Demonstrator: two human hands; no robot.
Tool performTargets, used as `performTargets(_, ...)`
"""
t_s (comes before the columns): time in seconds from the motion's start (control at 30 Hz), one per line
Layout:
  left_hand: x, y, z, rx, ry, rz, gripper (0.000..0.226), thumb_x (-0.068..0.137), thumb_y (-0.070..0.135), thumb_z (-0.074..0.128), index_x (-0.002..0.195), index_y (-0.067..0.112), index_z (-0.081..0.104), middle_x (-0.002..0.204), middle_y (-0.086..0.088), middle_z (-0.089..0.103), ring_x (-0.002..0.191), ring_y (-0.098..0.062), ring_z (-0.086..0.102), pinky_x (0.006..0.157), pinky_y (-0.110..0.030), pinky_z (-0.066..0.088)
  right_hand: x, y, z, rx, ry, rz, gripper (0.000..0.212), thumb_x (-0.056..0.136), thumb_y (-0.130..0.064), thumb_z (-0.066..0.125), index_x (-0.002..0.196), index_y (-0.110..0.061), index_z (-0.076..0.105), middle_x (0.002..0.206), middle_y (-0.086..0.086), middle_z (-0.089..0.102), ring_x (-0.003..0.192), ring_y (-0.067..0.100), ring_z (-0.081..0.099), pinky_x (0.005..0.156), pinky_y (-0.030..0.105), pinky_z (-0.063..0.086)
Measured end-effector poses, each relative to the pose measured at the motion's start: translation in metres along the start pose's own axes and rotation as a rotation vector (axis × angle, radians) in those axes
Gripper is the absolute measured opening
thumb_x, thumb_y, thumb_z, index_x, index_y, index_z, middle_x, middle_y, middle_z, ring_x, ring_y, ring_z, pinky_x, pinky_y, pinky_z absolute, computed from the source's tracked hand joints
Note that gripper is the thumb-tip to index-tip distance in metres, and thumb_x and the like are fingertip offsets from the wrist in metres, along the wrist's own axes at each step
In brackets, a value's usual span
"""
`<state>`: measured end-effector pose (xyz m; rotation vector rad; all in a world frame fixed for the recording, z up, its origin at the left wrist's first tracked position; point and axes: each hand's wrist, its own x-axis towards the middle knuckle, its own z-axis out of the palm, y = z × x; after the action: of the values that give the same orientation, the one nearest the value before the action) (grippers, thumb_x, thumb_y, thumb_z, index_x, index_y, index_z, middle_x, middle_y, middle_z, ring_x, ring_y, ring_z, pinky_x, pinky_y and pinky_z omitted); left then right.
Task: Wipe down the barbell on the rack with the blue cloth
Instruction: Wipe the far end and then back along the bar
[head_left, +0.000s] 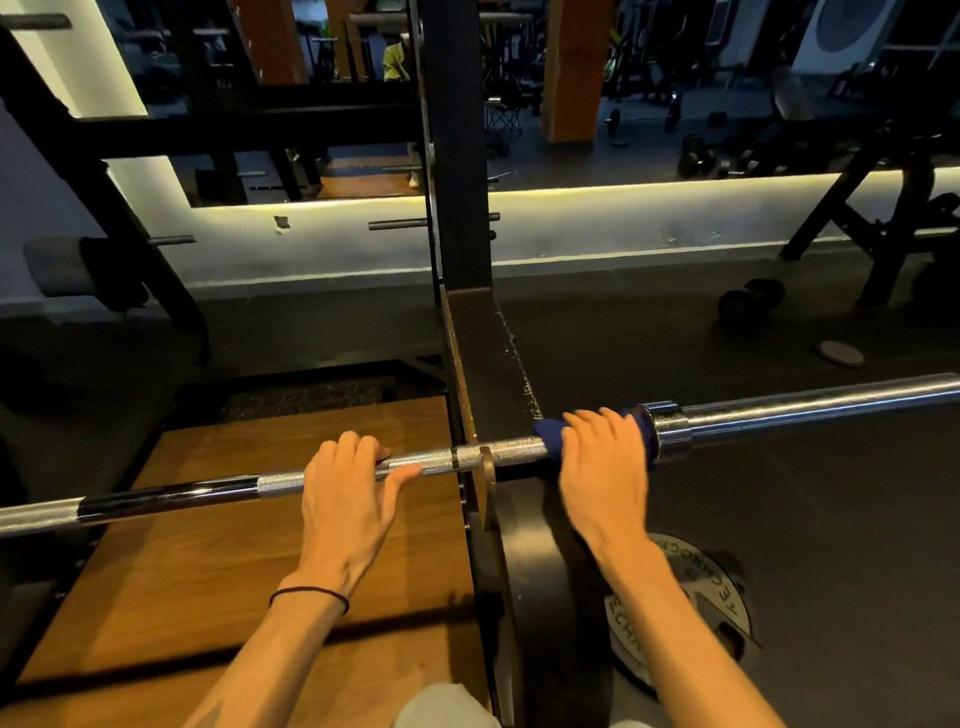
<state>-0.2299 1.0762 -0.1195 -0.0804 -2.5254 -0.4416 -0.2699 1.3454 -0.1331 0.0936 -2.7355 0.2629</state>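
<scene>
On the black steel rack (460, 249), one long chrome barbell (524, 447): right hand (605, 467) grips one dark blue cloth (550, 431) round it beside the collar, left hand (348, 488) curled over the knurling.

The room is dim. The main light is a warm yellowish strip (675, 182) along the base of the wall mirror (649, 88); the wall below it glows. Bright highlights run along the chrome barbell (805, 410). The forearms cast dark diagonal shadows on the wooden platform (218, 545). Wide-angle distortion bends straight lines near the edges. Distant equipment in the mirror is murky and soft.
</scene>
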Motion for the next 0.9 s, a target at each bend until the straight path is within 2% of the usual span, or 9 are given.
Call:
performTargets(0.1,0.001,-0.003,-0.001,-0.019,-0.042,-0.002,0.035,0.083,0.053,0.064,0.088,0.02,0.056,0.082,0.008,0.045,0.073,-0.012,0.039,0.065,-0.029,0.03,-0.008,-0.04,0.005,0.225,0.047,-0.185,0.046,0.103,-0.032,0.03,0.131,-0.017,0.063,0.129,0.002,0.065,0.125,0.023,0.054,0.116,0.041,0.025)
performTargets(0.2,0.001,-0.006,-0.002,-0.026,-0.05,-0.006,0.035,0.08,0.052,0.069,0.09,0.02,0.057,0.083,0.009,0.046,0.074,-0.011,0.04,0.067,-0.03,0.03,-0.004,-0.028,-0.006,0.123,0.021,-0.349,0.046,0.102,-0.036,0.031,0.129,-0.018,0.064,0.118,0.001,0.067,0.111,0.022,0.06,0.104,0.039,0.04)
performTargets(0.33,-0.002,-0.001,-0.001,-0.021,-0.024,-0.02,0.039,0.08,0.056,0.062,0.09,0.018,0.059,0.082,0.008,0.046,0.074,-0.013,0.04,0.071,-0.033,0.036,0.009,0.006,-0.028,-0.042,0.002,-0.179,0.034,0.09,-0.033,0.032,0.09,-0.02,0.064,0.083,0.003,0.065,0.078,0.025,0.061,0.076,0.042,0.046)
performTargets(0.43,-0.003,0.004,0.0,-0.005,-0.014,-0.04,0.044,0.082,0.06,0.053,0.091,0.017,0.058,0.082,0.007,0.045,0.073,-0.013,0.04,0.072,-0.034,0.037,-0.001,-0.025,-0.015,-0.014,-0.013,-0.061,0.037,0.095,-0.035,0.033,0.107,-0.024,0.065,0.099,-0.001,0.067,0.095,0.021,0.059,0.094,0.042,0.044)
performTargets(0.5,-0.003,0.006,0.0,-0.001,-0.011,-0.042,0.046,0.084,0.06,0.05,0.09,0.015,0.058,0.082,0.006,0.045,0.073,-0.014,0.04,0.071,-0.032,0.034,-0.012,-0.051,-0.005,0.191,0.008,-0.151,0.044,0.099,-0.033,0.033,0.124,-0.017,0.065,0.117,0.002,0.067,0.112,0.022,0.058,0.107,0.045,0.04)
performTargets(0.57,-0.005,0.007,-0.001,0.009,-0.007,-0.043,0.047,0.084,0.059,0.049,0.091,0.014,0.059,0.083,0.004,0.045,0.073,-0.014,0.04,0.068,-0.031,0.033,-0.011,-0.05,-0.01,0.201,-0.013,-0.278,0.046,0.1,-0.033,0.033,0.13,-0.015,0.063,0.116,0.003,0.067,0.109,0.023,0.059,0.102,0.044,0.044)
performTargets(0.63,-0.006,0.008,-0.002,0.018,-0.002,-0.049,0.047,0.084,0.059,0.049,0.091,0.014,0.059,0.082,0.004,0.045,0.072,-0.014,0.04,0.066,-0.03,0.032,-0.004,-0.024,-0.018,0.101,0.002,-0.305,0.042,0.099,-0.032,0.034,0.12,-0.017,0.067,0.102,0.002,0.068,0.095,0.023,0.061,0.092,0.043,0.048)
performTargets(0.73,-0.002,0.006,-0.004,0.046,-0.03,-0.029,0.043,0.084,0.06,0.05,0.089,0.017,0.056,0.081,0.007,0.044,0.07,-0.013,0.039,0.063,-0.029,0.031,0.001,0.009,-0.025,0.067,0.039,-0.127,0.042,0.093,-0.034,0.033,0.1,-0.013,0.069,0.093,0.006,0.069,0.088,0.026,0.062,0.088,0.045,0.05)
performTargets(0.9,0.027,0.012,-0.021,0.077,-0.12,-0.046,0.048,0.095,0.061,0.038,0.07,0.022,0.05,0.065,0.01,0.046,0.058,-0.004,0.038,0.053,-0.021,0.024,0.0,0.004,-0.016,0.068,0.03,-0.073,0.044,0.091,-0.04,0.032,0.098,-0.014,0.066,0.093,0.006,0.068,0.089,0.025,0.062,0.091,0.045,0.049)
